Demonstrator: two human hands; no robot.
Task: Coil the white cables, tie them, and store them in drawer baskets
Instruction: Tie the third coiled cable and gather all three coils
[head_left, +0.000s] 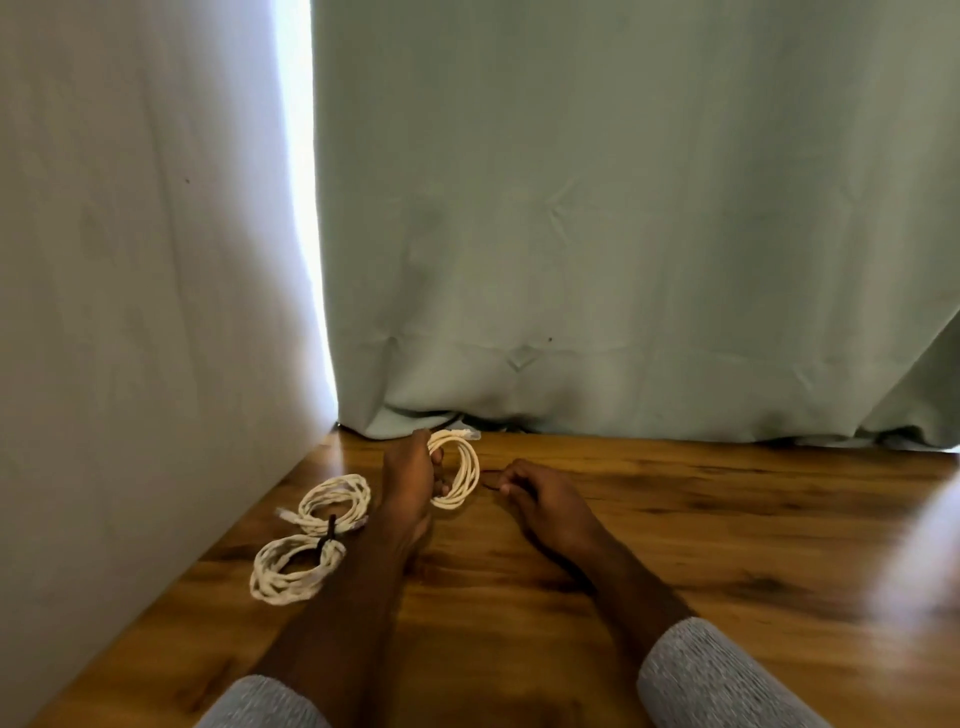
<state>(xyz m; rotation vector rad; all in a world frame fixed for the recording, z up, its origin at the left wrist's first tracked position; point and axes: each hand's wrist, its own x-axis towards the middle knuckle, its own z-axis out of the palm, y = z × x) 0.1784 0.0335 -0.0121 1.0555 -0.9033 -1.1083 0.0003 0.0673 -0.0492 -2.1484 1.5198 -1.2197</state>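
Pale green curtain fabric (623, 234) is hanging behind a glossy brown wooden tabletop (675, 545), with a white cloth panel (130, 260) closing off the left side and a strip of bright daylight showing between the two. A person in grey knitted sleeves (711, 675) is reaching both bare forearms across the wood toward the far edge. The left hand (410, 483) is curling its fingers around a small coil of white cable (460, 470), gripping it on its left side and holding the loops upright, close to the curtain hem; a pale connector end is sticking out at the top of that coil. The right hand (540, 501) is resting on the table just beside the coil, fingers bent loosely inward with thumb and forefinger nearly meeting; whether it is pinching anything is too small to tell. Two more coils of white twisted cable are lying flat left of the left forearm: the farther tied coil (335, 504) and the nearer tied coil (293, 569), each cinched with a dark tie (328, 535), and sitting close together near the white cloth.
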